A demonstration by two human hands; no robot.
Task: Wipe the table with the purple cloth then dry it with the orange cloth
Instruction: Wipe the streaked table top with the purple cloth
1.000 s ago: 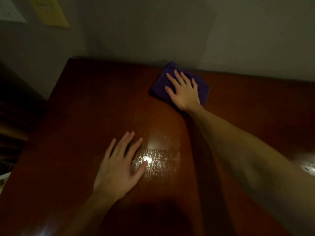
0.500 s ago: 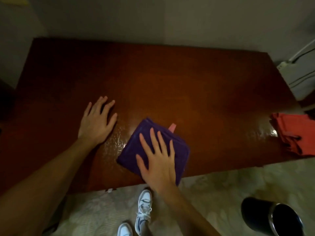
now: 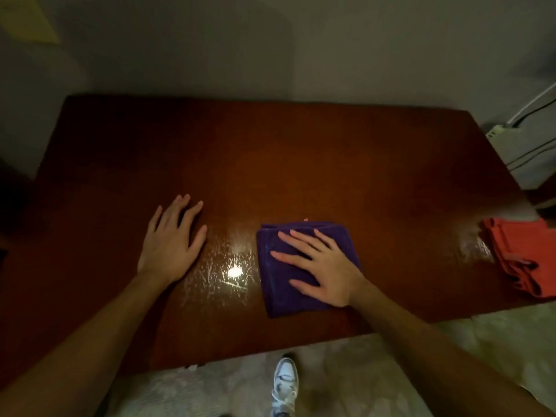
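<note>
A dark brown wooden table [image 3: 301, 164] fills the view. The folded purple cloth [image 3: 279, 290] lies near its front edge, right of centre. My right hand [image 3: 323, 266] presses flat on the cloth, fingers spread and pointing left. My left hand [image 3: 173, 242] rests flat on the bare tabletop to the left, fingers apart, holding nothing. Between the hands a wet, streaky patch [image 3: 231, 272] reflects a light. The orange cloth [image 3: 523, 257] lies crumpled at the table's right end.
A wall runs behind the table. At the far right stand a white power strip [image 3: 499, 132] with cables. A white shoe [image 3: 284, 383] stands on pale patterned carpet below the table's front edge.
My right hand has slid the purple cloth from the far edge to the front, then slightly right and turned it. The left hand stays flat on the table. The view has tilted.
</note>
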